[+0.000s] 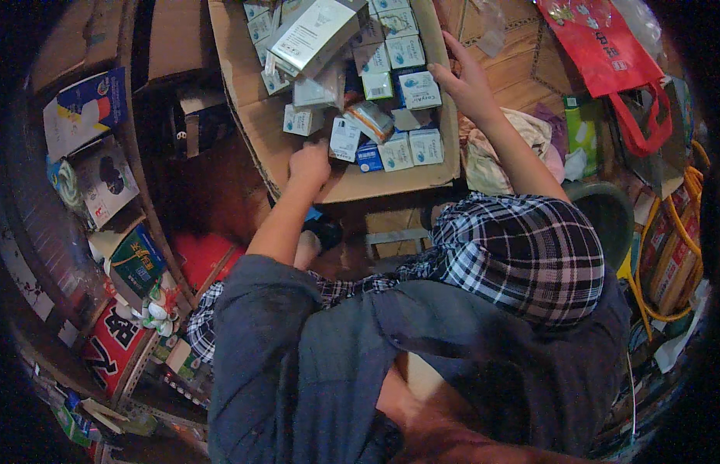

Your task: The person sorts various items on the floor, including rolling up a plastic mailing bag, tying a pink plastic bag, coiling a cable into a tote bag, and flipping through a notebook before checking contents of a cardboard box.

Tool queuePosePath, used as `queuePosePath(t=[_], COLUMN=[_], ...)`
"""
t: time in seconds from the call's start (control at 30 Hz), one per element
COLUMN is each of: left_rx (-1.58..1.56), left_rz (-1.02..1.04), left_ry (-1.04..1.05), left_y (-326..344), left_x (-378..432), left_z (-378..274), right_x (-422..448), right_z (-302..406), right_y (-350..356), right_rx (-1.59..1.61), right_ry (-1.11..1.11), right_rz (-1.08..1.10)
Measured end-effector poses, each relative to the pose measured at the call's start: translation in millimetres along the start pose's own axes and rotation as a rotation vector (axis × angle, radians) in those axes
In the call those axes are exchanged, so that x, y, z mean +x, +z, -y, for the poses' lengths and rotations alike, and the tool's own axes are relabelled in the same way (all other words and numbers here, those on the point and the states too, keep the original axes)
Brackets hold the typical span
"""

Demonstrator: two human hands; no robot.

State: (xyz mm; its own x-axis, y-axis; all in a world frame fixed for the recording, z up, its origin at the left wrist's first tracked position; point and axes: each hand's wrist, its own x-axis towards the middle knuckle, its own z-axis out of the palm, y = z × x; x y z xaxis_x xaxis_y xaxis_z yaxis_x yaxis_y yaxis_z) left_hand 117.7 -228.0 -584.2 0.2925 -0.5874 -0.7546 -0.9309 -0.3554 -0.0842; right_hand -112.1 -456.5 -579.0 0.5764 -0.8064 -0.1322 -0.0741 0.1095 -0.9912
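A large cardboard carton [360,194] lies before me, filled with small white-and-blue boxes. My left hand [309,165] is over its lower left part with curled fingers, close beside a small white box [344,138]; whether it grips anything is hidden. My right hand [467,87] is at the carton's right wall, thumb over the rim and a finger along the outside. Near the thumb is a white-and-blue box [420,90]. A larger silver-white box [316,35] lies tilted on top of the others. An orange-and-clear packet [370,120] rests between small boxes.
Right of the carton lie crumpled cloths [505,153] and a red bag [603,52]. Shelving on the left holds a green box [138,261] and other cartons. Plaid fabric [528,249] lies by my right arm. An orange cable [641,290] hangs at the far right.
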Motion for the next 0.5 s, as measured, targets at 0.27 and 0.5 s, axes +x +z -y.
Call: queuePosePath(t=[0.27,0.5], left_rx=[-0.862,-1.687], left_rz=[-0.11,-0.983], left_ry=[0.283,0.053], left_y=[-116.8,-160.3], left_x=[0.0,-43.2], left_z=[68.7,72.7], right_x=[-0.7,-0.7], right_z=[4.7,-1.5], right_y=[-0.7,0.8], right_rx=[-0.026,0.026], right_ry=[0.152,0.09], right_rz=[0.049,0.015])
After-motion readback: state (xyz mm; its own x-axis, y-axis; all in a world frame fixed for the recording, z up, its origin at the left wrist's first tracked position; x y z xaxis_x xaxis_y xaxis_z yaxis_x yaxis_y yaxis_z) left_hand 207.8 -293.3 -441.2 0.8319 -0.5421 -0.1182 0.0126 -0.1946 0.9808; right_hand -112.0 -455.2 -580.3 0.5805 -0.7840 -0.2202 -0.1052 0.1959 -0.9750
